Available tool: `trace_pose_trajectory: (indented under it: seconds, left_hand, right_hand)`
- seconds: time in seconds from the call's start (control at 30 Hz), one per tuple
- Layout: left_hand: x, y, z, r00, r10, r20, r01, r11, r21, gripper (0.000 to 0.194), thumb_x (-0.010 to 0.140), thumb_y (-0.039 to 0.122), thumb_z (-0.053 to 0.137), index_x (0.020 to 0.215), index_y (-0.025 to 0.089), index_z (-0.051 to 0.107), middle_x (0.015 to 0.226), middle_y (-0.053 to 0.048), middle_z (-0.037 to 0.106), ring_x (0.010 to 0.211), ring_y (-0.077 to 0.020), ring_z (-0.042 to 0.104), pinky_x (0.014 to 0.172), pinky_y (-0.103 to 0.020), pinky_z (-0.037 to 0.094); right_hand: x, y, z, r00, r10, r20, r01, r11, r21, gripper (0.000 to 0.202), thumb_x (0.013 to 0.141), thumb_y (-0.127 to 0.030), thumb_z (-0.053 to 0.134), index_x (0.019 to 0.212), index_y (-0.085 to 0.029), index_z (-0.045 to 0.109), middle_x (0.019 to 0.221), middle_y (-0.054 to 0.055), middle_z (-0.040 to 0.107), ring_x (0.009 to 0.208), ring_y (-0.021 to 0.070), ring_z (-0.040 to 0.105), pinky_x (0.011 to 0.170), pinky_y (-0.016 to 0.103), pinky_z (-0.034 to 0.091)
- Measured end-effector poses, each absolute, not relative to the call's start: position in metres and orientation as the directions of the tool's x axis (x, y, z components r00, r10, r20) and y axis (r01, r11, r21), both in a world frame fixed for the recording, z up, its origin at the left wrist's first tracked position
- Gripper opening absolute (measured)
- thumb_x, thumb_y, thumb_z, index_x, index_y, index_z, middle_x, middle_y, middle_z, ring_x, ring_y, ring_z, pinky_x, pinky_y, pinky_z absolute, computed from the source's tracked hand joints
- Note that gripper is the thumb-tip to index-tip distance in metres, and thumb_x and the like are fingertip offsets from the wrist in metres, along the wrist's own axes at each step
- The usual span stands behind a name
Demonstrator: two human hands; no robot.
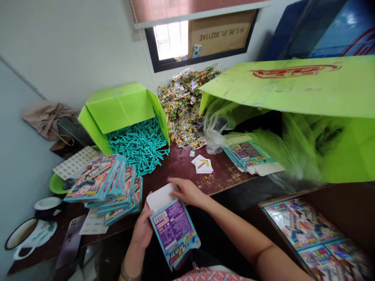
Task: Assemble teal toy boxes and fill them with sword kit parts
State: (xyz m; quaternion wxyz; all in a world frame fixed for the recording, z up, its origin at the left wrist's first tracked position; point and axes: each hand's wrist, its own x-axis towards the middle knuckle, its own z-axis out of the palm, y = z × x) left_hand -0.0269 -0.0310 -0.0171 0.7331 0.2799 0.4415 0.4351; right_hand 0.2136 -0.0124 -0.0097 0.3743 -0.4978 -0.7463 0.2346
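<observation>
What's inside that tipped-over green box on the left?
The green box holds a heap of teal plastic sticks spilling onto the table. Whatever lies beneath the heap is covered.

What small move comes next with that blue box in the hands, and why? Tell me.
Probably tucking the white flap shut. The left hand holds the blue box by its side, back panel up, while the right hand rests on the flap, which stands open at the box's top end. Finished-looking boxes are stacked just left.
</observation>
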Motion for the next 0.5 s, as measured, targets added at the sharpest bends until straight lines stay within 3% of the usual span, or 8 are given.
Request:
trace_pose_trajectory:
  seconds: [0.07, 0.1, 0.2, 0.33, 0.43, 0.5]
  left_hand:
    - [-0.027, -0.03, -0.015, 0.214, 0.886, -0.411, -0.371, 0.463, 0.805, 0.089, 0.07, 0.025, 0.075, 0.156, 0.027, 0.053, 0.131, -0.007, 0.076, 0.124, -0.0304, 0.071, 0.108, -0.043, 0.054]
    - [-0.025, -0.031, -0.014, 0.198, 0.887, -0.416, -0.36, 0.461, 0.811, 0.09, 0.069, 0.024, 0.074, 0.157, 0.025, 0.051, 0.128, -0.008, 0.077, 0.122, -0.0305, 0.071, 0.109, -0.044, 0.054]
    - [-0.018, -0.033, -0.015, 0.178, 0.906, -0.384, -0.343, 0.423, 0.839, 0.095, 0.069, 0.021, 0.067, 0.161, 0.019, 0.044, 0.128, -0.012, 0.077, 0.122, -0.0312, 0.072, 0.112, -0.048, 0.052]
    - [-0.013, -0.038, -0.023, 0.188, 0.93, -0.315, -0.305, 0.36, 0.882, 0.089, 0.07, 0.019, 0.06, 0.158, 0.018, 0.047, 0.131, -0.014, 0.076, 0.124, -0.0303, 0.071, 0.113, -0.049, 0.051]
    - [-0.015, -0.039, -0.035, 0.242, 0.933, -0.266, -0.312, 0.335, 0.889, 0.08, 0.073, 0.02, 0.059, 0.153, 0.022, 0.052, 0.133, -0.01, 0.075, 0.124, -0.0277, 0.071, 0.111, -0.045, 0.051]
    - [-0.016, -0.04, -0.041, 0.277, 0.933, -0.229, -0.332, 0.317, 0.889, 0.075, 0.075, 0.02, 0.059, 0.15, 0.023, 0.054, 0.132, -0.009, 0.075, 0.122, -0.027, 0.071, 0.11, -0.044, 0.052]
  right_hand:
    - [0.212, -0.005, -0.004, -0.35, 0.887, 0.302, 0.641, 0.462, -0.613, 0.016, 0.096, -0.02, 0.068, 0.109, -0.018, 0.077, 0.102, 0.012, 0.077, 0.097, 0.0242, 0.072, 0.095, 0.04, 0.055]
    - [0.211, -0.005, -0.002, -0.411, 0.858, 0.309, 0.626, 0.512, -0.588, 0.013, 0.098, -0.02, 0.066, 0.101, -0.018, 0.078, 0.098, 0.012, 0.078, 0.096, 0.024, 0.073, 0.095, 0.039, 0.055]
    - [0.205, -0.013, 0.0, -0.479, 0.811, 0.337, 0.41, 0.546, -0.73, 0.024, 0.104, -0.034, 0.061, 0.103, -0.021, 0.081, 0.107, 0.008, 0.08, 0.099, 0.0211, 0.075, 0.093, 0.034, 0.057]
    - [0.211, -0.016, -0.005, -0.526, 0.842, 0.121, 0.2, 0.261, -0.944, 0.037, 0.102, -0.05, 0.062, 0.107, -0.021, 0.084, 0.108, 0.004, 0.082, 0.095, 0.0201, 0.076, 0.087, 0.033, 0.06]
    - [0.216, -0.003, -0.019, -0.557, 0.83, -0.026, 0.19, 0.097, -0.977, 0.037, 0.089, -0.047, 0.078, 0.115, -0.021, 0.084, 0.101, 0.004, 0.083, 0.081, 0.0183, 0.076, 0.078, 0.031, 0.062]
    - [0.213, 0.001, -0.026, -0.516, 0.856, -0.042, 0.208, 0.078, -0.975, 0.038, 0.085, -0.045, 0.083, 0.116, -0.022, 0.084, 0.095, 0.003, 0.083, 0.074, 0.0174, 0.074, 0.072, 0.031, 0.062]
